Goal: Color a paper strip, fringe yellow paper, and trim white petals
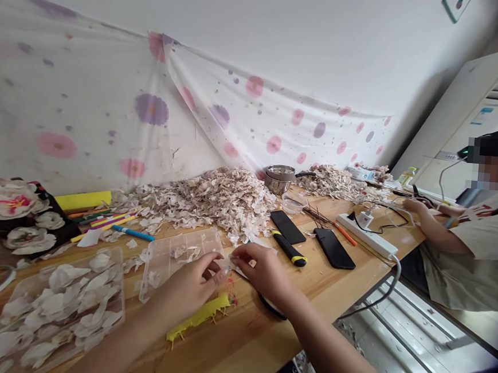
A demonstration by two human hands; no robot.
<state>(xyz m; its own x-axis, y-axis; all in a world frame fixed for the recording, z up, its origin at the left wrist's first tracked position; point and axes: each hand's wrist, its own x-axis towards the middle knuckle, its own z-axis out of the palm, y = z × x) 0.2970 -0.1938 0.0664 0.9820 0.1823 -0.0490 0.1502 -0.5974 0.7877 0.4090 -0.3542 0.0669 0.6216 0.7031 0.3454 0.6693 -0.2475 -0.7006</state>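
Observation:
My left hand [198, 280] and my right hand [258, 265] are close together over the front part of the table, fingers bent and pinched. Between their fingertips is a small pale piece [227, 261], probably a petal, though my fingers partly cover it. Under and beside my left hand lies a clear divided box [161, 260] with a few pale flakes in it. In front of my hands is a yellow strip [198, 317] with ragged edges. At the left, a clear tray [122, 291] is full of large whitish petals [61, 304].
A large heap of dry petals [226, 199] lines the wall. To the right are two black phones [334, 248], a yellow-black cutter [289, 248], metal bowls [279, 179] and a white power strip [368, 236]. Another person [477, 244] sits at the far right.

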